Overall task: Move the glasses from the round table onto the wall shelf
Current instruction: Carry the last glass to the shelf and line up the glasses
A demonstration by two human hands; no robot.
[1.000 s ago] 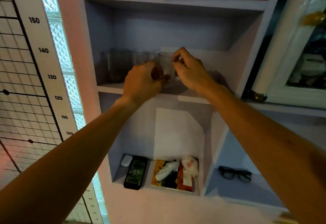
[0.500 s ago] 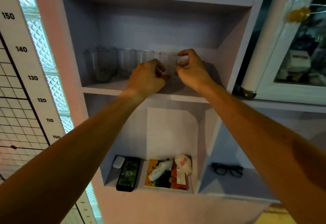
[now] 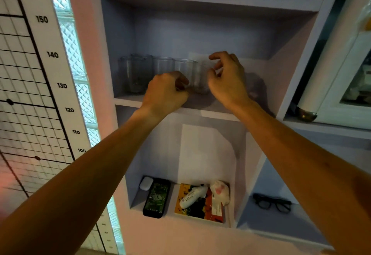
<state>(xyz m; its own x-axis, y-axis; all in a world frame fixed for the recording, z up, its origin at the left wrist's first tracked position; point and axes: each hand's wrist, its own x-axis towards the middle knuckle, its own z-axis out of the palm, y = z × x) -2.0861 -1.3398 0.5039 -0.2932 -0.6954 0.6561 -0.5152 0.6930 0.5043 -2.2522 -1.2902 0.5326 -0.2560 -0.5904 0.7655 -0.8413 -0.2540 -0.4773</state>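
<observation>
Pale wall shelf, clear cylindrical glasses in row

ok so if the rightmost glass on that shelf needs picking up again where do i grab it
Grip the rightmost glass around its upright side wall, coming from the front right. Another glass stands close on its left, while the shelf looks open on its right.

Wall shelf carries clear glasses in a row.

Row of glasses on wall shelf, both hands just off the last one.
</observation>
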